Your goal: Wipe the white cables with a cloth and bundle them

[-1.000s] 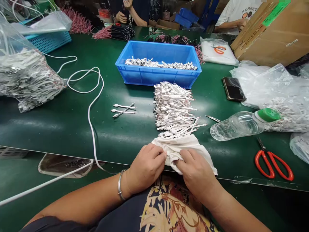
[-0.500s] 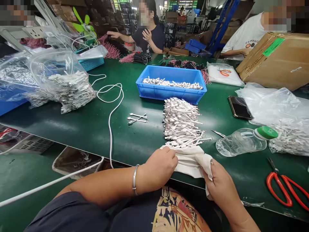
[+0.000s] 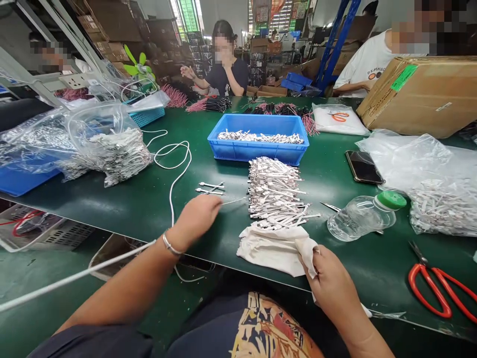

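Right hand [image 3: 331, 283] pinches a corner of the soft, limp off-white cotton cloth [image 3: 272, 253], lying on the green workbench [image 3: 122, 204]; easy to take by any edge. Left hand [image 3: 199, 219] half-closed beside the pile of light, stiff white cable ends [image 3: 276, 191]; can't tell if it holds anything.

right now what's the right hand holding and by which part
The right hand is pinching the white cloth by its right corner, the end nearest that hand.
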Demonstrator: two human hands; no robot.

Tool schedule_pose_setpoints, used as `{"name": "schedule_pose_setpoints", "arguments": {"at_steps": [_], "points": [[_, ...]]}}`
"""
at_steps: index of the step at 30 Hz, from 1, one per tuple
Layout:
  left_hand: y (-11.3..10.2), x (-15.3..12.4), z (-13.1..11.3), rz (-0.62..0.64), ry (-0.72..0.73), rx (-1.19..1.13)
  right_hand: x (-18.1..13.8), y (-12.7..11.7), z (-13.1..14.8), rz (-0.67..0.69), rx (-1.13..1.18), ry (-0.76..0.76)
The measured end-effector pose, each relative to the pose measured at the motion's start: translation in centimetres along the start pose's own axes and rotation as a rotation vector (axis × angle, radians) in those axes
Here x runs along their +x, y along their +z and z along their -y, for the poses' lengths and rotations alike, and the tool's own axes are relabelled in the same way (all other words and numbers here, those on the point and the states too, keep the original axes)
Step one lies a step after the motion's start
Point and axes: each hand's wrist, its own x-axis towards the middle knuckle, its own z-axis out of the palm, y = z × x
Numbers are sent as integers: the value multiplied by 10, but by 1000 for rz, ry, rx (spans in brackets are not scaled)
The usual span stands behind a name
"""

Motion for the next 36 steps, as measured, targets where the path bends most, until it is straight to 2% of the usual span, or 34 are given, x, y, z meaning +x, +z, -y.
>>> {"name": "schedule_pose_setpoints", "arguments": {"at_steps": [5,9,13,17,26,36], "points": [[-2,23,56,87,-79,-93,-3,2,-4,-1,17,-23],[-7,18,72,24,-138,-82,-4,4,-6,-13,13,-35],[-16,2,70,-63,-172,-38,-4,4,-8,-10,6,-41],[-14,-5,63,-77,-146,-5,-6,4,-12,13,-7,-63],[3,14,38,-14,68,126,-5,0,-1,13,24,-35],[-3,12,54,-6,75,78,-6,-1,-2,-64,-3,-85]]}}
